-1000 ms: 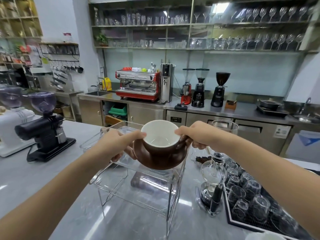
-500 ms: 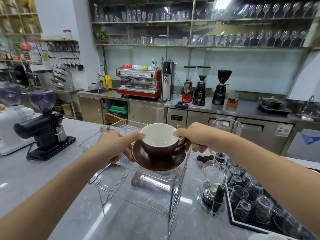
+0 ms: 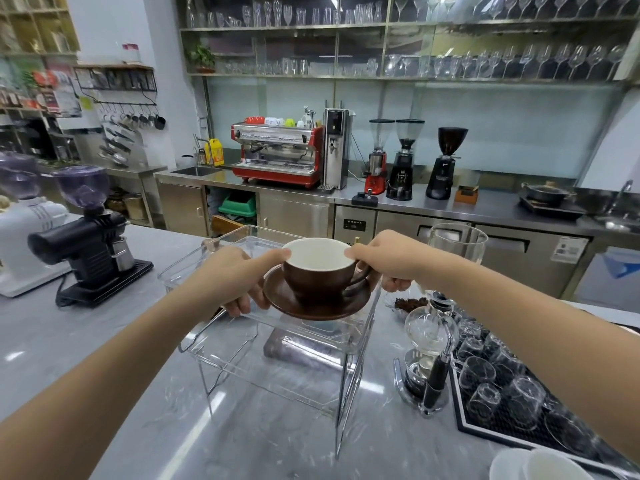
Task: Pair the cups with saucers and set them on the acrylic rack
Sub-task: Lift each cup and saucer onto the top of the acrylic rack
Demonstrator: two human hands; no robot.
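A brown cup [image 3: 318,275] with a white inside stands upright on a brown saucer [image 3: 313,304]. My left hand [image 3: 232,278] grips the saucer's left edge, its thumb against the cup rim. My right hand [image 3: 386,261] holds the right side, thumb on the rim, fingers by the cup's handle and under the saucer. The pair sits at the top tier of the clear acrylic rack [image 3: 277,355], on its right part; I cannot tell whether the saucer rests on it or hovers just above.
A siphon coffee maker [image 3: 429,348] stands right of the rack, with a black tray of upturned glasses [image 3: 505,386] beyond it. White cups [image 3: 540,465] show at the bottom right. A black grinder [image 3: 86,233] and a white machine [image 3: 24,237] stand at the left.
Cup and saucer have come down slightly toward the rack's top tier, tilting closer to level. Both hands keep the same hold.
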